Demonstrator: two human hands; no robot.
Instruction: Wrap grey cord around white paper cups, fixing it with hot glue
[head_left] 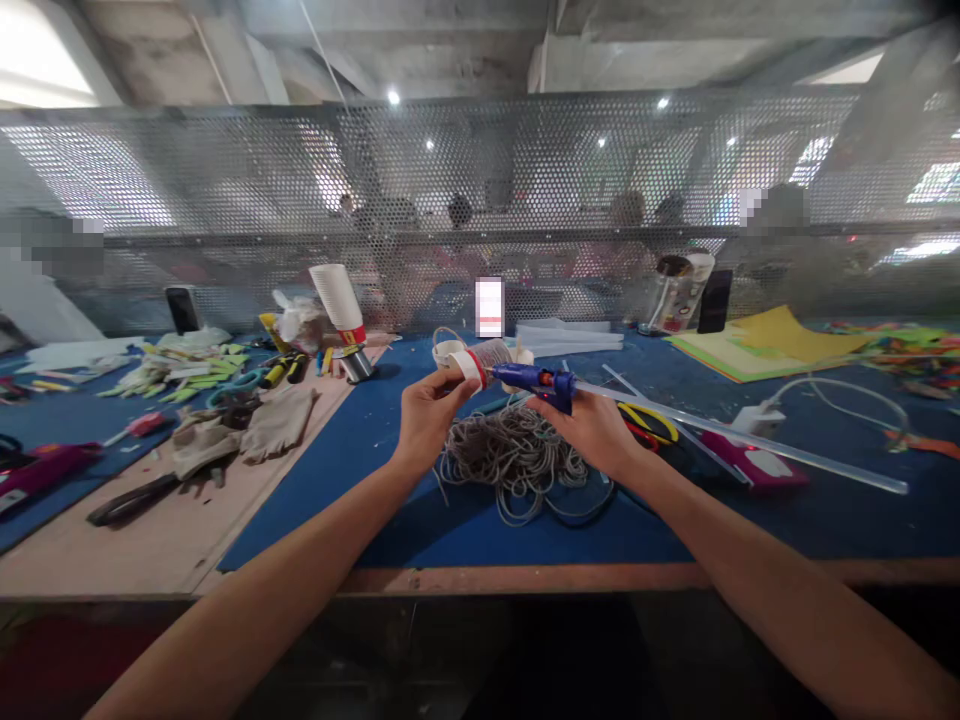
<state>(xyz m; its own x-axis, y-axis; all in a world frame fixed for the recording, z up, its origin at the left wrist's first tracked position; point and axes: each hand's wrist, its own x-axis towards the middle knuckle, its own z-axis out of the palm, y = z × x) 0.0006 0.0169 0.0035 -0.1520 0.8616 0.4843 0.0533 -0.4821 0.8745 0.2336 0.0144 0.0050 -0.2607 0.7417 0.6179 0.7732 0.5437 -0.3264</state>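
Observation:
My left hand (426, 415) is closed around a paper cup (466, 370) with a white and red wall, tipped on its side. Grey cord (493, 353) is wound around part of the cup. In my right hand (596, 430) is a blue hot glue gun (534, 377), its nozzle at the cup's wall; whether they touch I cannot tell. A long clear glue stick (750, 435) runs out of its back end. Below both hands lies a tangled heap of grey cord (517, 455) on the blue mat (315, 510). Behind the cup stands a small white basket-like piece (448, 350), partly hidden.
Stacked paper cups (335, 300) lean at the back left, near work gloves (277, 425) and pliers (135, 500). Yellow-handled scissors (651, 422), a pink and white device (761, 465) and coloured paper (765, 340) lie right. A perforated metal screen (570, 180) closes off the back.

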